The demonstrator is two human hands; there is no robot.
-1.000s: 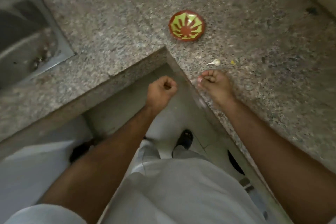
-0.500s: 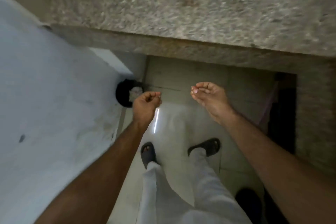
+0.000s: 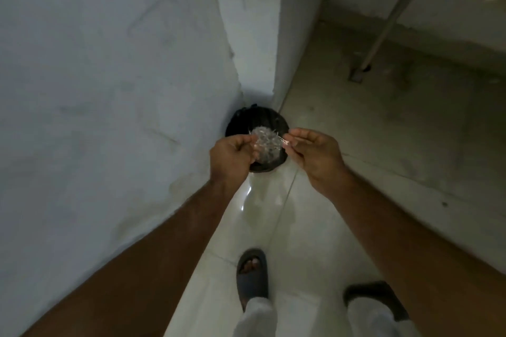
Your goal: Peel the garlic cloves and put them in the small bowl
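Both hands now hang over the black bin [image 3: 257,120] by the wall; left hand [image 3: 232,156] curled, contents unclear; right hand [image 3: 317,156] pinches a thin peel scrap [image 3: 284,141]; no bowl in view

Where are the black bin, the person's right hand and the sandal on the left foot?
black bin [image 3: 241,120]: head view, on its dark rim at the far left.
right hand [image 3: 319,157]: head view, on its back.
sandal [image 3: 253,282]: head view, on its strap.

Black bin [image 3: 241,120] in wall [image 3: 109,90] corner, pale litter inside
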